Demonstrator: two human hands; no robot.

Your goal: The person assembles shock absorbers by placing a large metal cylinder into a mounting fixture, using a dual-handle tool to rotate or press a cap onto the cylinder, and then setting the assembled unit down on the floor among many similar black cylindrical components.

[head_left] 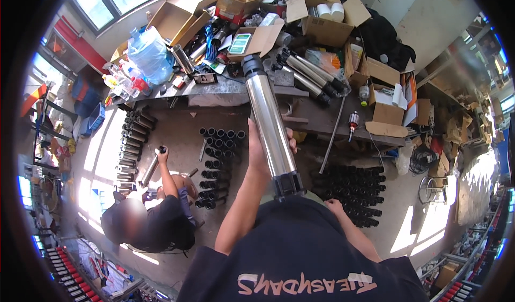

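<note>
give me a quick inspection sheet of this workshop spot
surface: grey workbench, crowded.
job's things: long steel cylinder with black ends, held nearly upright.
clutter: open cardboard boxes, large water bottle, more steel cylinders on the bench.
hands: left hand wrapped round the cylinder; right hand low by the torso, grip unclear.
cables: blue wires on the bench.
surroundings: black tubes standing in rows on the floor; co-worker crouched, holding another cylinder.

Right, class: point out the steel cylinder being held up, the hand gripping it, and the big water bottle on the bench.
steel cylinder point(266, 114), head view, middle of its shiny body.
left hand point(258, 151), head view, back of the hand.
water bottle point(150, 52), head view, its clear blue side.
</note>
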